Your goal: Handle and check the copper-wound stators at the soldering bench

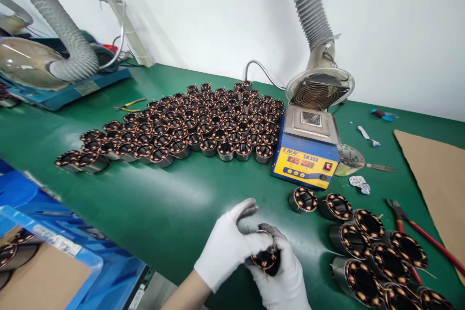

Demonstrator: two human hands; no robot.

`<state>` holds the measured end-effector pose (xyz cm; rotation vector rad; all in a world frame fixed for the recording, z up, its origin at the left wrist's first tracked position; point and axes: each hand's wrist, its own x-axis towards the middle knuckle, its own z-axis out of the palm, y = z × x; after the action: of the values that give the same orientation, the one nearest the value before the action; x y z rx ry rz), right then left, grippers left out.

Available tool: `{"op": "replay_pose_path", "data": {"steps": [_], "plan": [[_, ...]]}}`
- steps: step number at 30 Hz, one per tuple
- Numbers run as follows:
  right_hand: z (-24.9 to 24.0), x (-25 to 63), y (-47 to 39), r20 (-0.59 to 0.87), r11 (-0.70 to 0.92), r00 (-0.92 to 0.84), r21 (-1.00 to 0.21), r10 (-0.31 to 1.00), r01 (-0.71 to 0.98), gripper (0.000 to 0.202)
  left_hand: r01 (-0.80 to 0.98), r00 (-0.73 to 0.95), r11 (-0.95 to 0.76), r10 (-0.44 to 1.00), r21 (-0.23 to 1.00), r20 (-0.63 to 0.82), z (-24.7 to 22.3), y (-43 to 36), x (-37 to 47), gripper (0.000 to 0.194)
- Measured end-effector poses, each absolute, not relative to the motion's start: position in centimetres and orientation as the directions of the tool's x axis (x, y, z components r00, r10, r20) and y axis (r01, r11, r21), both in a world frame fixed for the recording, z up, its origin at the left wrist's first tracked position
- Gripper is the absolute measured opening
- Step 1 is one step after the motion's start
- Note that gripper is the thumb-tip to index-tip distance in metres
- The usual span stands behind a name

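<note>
Near the bench's front edge, both gloved hands close around one stator. The left hand wraps it from the left, the right hand cups it from below. It is a short dark cylinder ringed with copper windings; its axis tilts up and toward the viewer, with the wound end face showing. More stators lie on their sides just right; a large cluster stands farther back, beside a solder pot.
</note>
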<state>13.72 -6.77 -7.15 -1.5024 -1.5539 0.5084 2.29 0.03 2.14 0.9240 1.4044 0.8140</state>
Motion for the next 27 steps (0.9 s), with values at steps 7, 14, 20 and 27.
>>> {"op": "replay_pose_path", "data": {"steps": [7, 14, 20, 27], "plan": [[-5.8, 13.8, -6.1, 0.392, 0.239, 0.116, -0.742, 0.913, 0.627, 0.027, -0.111, 0.004, 0.502, 0.863, 0.857, -0.505, 1.7, 0.4, 3.0, 0.014], [-5.8, 14.2, -6.2, 0.425, 0.288, 0.051, -0.691, 0.904, 0.663, 0.035, -0.177, -0.299, 0.320, 0.884, 0.931, -0.360, 2.3, 0.4, 0.5, 0.032], [-6.9, 13.3, -7.0, 0.227, 0.092, 0.199, -0.848, 0.953, 0.522, 0.059, 0.099, -0.038, 0.420, 0.907, 0.902, -0.419, 3.3, -1.2, 0.5, 0.024], [-4.2, 14.8, -6.6, -0.082, -0.154, 0.250, -0.947, 0.965, 0.281, 0.047, 0.247, -0.331, 0.370, 0.901, 0.896, -0.280, 1.2, -2.9, -3.7, 0.032]]}}
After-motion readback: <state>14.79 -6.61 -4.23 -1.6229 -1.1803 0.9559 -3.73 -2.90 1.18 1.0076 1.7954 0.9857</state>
